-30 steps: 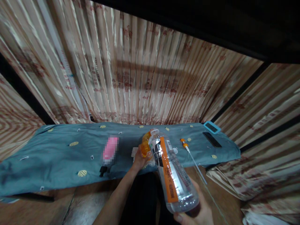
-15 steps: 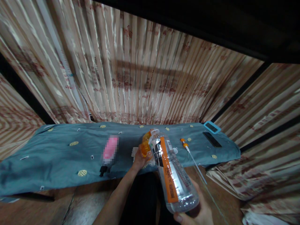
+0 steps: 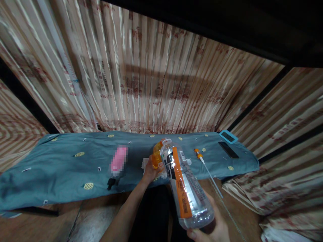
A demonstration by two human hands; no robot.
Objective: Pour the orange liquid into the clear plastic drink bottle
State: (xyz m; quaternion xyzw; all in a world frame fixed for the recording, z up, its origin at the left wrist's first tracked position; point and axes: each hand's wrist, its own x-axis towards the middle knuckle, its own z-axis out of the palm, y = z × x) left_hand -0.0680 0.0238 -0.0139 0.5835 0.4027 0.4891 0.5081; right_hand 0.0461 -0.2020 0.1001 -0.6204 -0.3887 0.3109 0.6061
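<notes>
My right hand [image 3: 214, 228] grips the base of a clear plastic bottle [image 3: 185, 188] with an orange label. The bottle is tilted, its open neck pointing up and away from me. My left hand [image 3: 149, 172] holds a small orange bottle [image 3: 156, 155] right beside that neck, over the near edge of a blue-grey cloth [image 3: 63, 164]. A white tissue [image 3: 144, 164] lies on the cloth under my left hand.
On the cloth lie a pink blurred object with a black tip [image 3: 117, 162], an orange-handled thin rod [image 3: 207, 170], a black phone [image 3: 228, 150] and a teal-framed device [image 3: 228, 136]. Striped curtains [image 3: 151, 84] hang behind and at both sides. Wooden floor [image 3: 88, 218] lies below.
</notes>
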